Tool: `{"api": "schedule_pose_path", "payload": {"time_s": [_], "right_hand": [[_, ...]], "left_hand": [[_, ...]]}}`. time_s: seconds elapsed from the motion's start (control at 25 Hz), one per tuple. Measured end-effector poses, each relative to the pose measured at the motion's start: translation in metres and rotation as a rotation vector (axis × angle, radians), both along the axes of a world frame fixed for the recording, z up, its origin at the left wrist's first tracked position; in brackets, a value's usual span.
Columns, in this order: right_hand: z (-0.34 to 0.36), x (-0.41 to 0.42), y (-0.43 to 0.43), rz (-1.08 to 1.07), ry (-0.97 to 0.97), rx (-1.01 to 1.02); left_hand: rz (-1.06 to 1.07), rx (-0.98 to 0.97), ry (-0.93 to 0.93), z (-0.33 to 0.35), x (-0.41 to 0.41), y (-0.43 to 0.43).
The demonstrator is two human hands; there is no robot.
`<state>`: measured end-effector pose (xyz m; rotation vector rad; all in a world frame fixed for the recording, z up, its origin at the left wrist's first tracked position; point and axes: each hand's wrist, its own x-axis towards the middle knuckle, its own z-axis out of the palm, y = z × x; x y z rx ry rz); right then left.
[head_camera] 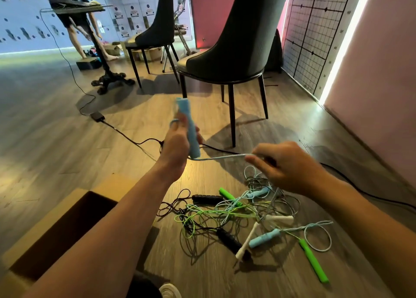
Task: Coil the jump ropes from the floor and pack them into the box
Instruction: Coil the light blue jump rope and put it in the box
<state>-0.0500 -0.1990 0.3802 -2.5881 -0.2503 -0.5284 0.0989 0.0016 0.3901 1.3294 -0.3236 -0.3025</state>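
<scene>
My left hand (176, 143) grips a light blue jump-rope handle (189, 126), held upright above the floor. Its pale blue cord (221, 157) runs right from the handle's bottom end to my right hand (286, 165), which pinches it. Below my right hand lies a tangle of jump ropes (236, 212) on the wooden floor, with black handles (208, 198), green handles (313, 261), white handles (245, 241) and another blue handle (264, 238). An open cardboard box (56, 232) sits at the lower left, under my left forearm.
Two dark chairs (234, 50) stand behind the ropes. A black power cable (126, 135) with an adapter crosses the floor. A pedestal table (99, 45) and a person's legs are at the far left. A pink wall (371, 84) runs along the right.
</scene>
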Motion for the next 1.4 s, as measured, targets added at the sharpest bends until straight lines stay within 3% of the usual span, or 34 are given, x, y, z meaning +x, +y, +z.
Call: {"api": "schedule_pose_path", "payload": {"time_s": [0.12, 0.2, 0.32, 0.4, 0.52, 0.64, 0.72, 0.8, 1.0, 1.2, 1.28, 1.4], "right_hand": [[0.008, -0.001, 0.000, -0.119, -0.312, -0.092], [0.011, -0.003, 0.000, -0.204, -0.370, -0.119], [0.010, -0.004, -0.007, -0.350, -0.308, -0.083], [0.006, -0.004, -0.013, -0.447, -0.202, -0.036], [-0.007, 0.002, -0.010, -0.404, 0.007, 0.150], [-0.027, 0.008, 0.001, -0.232, 0.470, 0.384], [-0.043, 0.008, 0.005, -0.174, 0.754, 0.260], [-0.051, 0.008, 0.011, -0.132, 0.853, 0.101], [-0.018, 0.008, 0.016, -0.164, 0.568, 0.156], [-0.010, 0.002, 0.008, -0.338, 0.743, -0.140], [0.004, 0.000, 0.011, -0.228, 0.451, 0.029], [0.028, -0.006, 0.009, -0.160, -0.170, 0.020]], "left_hand": [[-0.267, 0.562, -0.307, -0.005, -0.026, -0.014], [-0.466, 0.643, -0.262, -0.007, -0.041, -0.021], [-0.752, 0.390, 0.063, -0.002, -0.050, -0.023], [-0.894, 0.232, 0.184, 0.004, -0.050, -0.021], [-0.973, -0.089, 0.342, 0.012, -0.051, -0.020], [-0.935, -0.569, 0.491, 0.019, -0.045, -0.017], [-0.764, -0.747, 0.506, 0.020, -0.040, -0.017], [-0.464, -0.762, 0.425, 0.014, -0.032, -0.018], [0.076, -0.523, 0.238, 0.001, 0.006, 0.002], [0.219, -0.251, -0.010, -0.008, 0.016, 0.006], [0.211, 0.030, -0.230, -0.006, 0.013, 0.009], [-0.163, 0.465, -0.345, -0.009, -0.005, 0.007]]}}
